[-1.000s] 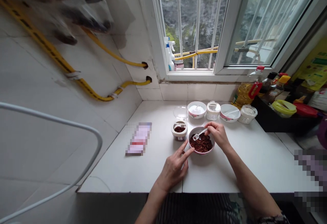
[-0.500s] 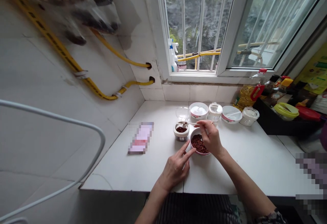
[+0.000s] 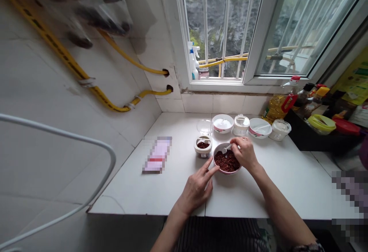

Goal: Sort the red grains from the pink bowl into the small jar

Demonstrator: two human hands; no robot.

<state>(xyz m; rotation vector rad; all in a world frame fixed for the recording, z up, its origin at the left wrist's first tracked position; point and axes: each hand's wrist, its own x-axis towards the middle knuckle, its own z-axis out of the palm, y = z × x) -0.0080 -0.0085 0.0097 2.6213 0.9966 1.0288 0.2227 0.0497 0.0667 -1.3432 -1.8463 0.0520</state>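
A bowl (image 3: 227, 172) of dark red-brown flakes (image 3: 227, 161) stands near the middle of the counter. My right hand (image 3: 243, 153) pinches a small white spoon (image 3: 225, 149), whose tip rests in the flakes near the bowl's far left side. With its fingers stretched out, my left hand (image 3: 201, 185) touches the bowl's left rim. Just left of the bowl stands an uncovered seasoning jar (image 3: 202, 150), partly filled with the same kind of flakes. Its clear lid (image 3: 204, 126) appears raised behind it.
Along the back are a bowl (image 3: 223, 124) of white grains, a lidded jar (image 3: 241, 125), another bowl (image 3: 260, 128) with a white spoon, and a second lidded jar (image 3: 280, 130). An oil bottle (image 3: 278, 104) stands right. A blurred pink packet (image 3: 158, 155) lies left.
My right hand has brought the spoon from above the seasoning jar rightward and down into the bowl of flakes. My left hand stays at the bowl's rim.
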